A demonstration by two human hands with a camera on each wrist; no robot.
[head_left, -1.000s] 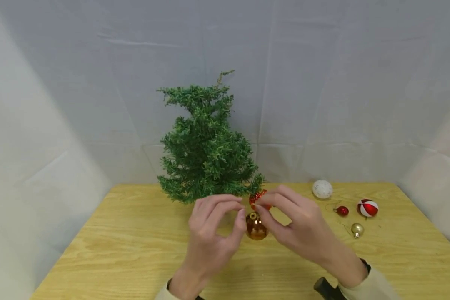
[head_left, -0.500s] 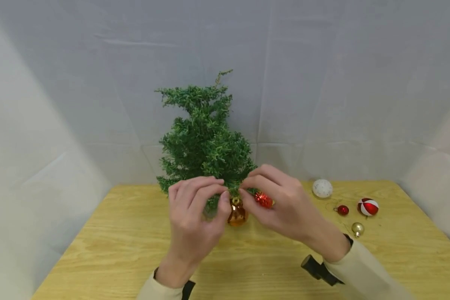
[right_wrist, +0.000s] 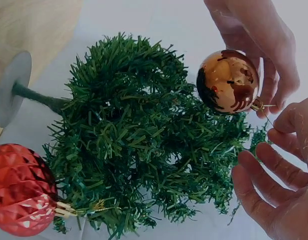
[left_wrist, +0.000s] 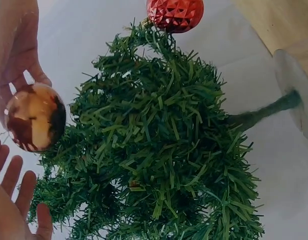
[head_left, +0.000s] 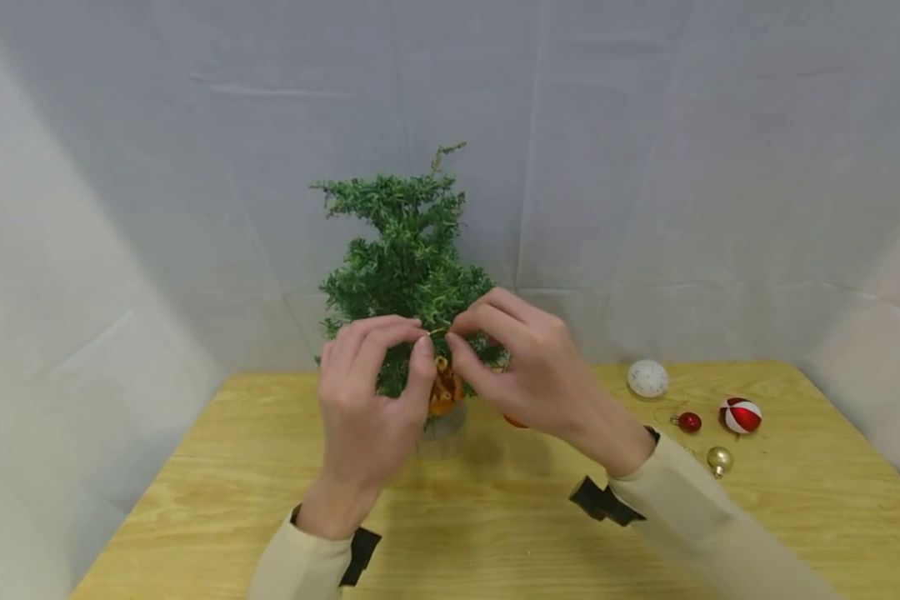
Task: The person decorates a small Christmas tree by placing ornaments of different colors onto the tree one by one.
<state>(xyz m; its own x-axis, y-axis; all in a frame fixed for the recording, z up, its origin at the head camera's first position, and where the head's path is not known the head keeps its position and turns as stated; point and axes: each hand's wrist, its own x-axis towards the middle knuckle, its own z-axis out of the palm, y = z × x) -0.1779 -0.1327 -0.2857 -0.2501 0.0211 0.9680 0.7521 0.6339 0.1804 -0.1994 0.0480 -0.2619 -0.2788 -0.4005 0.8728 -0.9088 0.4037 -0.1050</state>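
Observation:
A small artificial Christmas tree (head_left: 412,250) stands in front of me. Before its lower branches hangs a shiny copper-gold ball ornament (head_left: 442,393), its cap upward, from a thin gold string (head_left: 437,331) stretched between my fingertips. My left hand (head_left: 375,383) pinches the string from the left, and my right hand (head_left: 521,358) pinches it from the right. In the right wrist view the gold ball (right_wrist: 228,82) shows between both hands, close to the branches. A faceted red ball ornament (right_wrist: 23,190) hangs on the tree's right side, mostly hidden behind my right hand in the head view.
At the table's right lie a speckled white ball (head_left: 648,378), a small red ball (head_left: 688,422), a red-and-white ball (head_left: 740,415) and a small gold ball (head_left: 719,459). The tree's round grey base (head_left: 442,433) rests on the wooden table (head_left: 217,492). Pale cloth (head_left: 645,167) hangs behind.
Both hands have moved left, up and toward the tree, carrying the gold ball from beside the red one to in front of the branches. The string now shows taut between the fingertips.

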